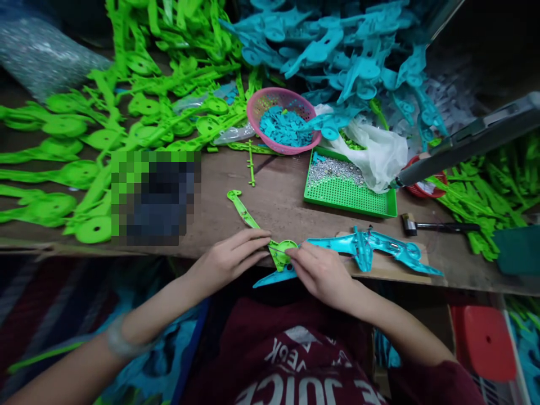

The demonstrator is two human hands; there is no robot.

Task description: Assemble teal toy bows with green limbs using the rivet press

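My left hand (230,260) pinches at the left side of a green plastic part (280,254) near the table's front edge. My right hand (324,274) closes its fingertips on the right side of the same part. A thin dark piece, too small to make out, lies across the part between the two hands. The green part's long arm (242,209) points up and left, ending in a hook. Beneath and beside it lies a long blue plastic part (337,244), partly hidden by my right hand; its pointed left end shows below the green part.
A pink basket (257,115) holds small blue pieces. A green tray (350,198) holds small metal pieces. A hammer (439,226) lies at the right, under a grey powered tool (468,140). Green parts (63,169) and blue parts (329,48) are heaped behind.
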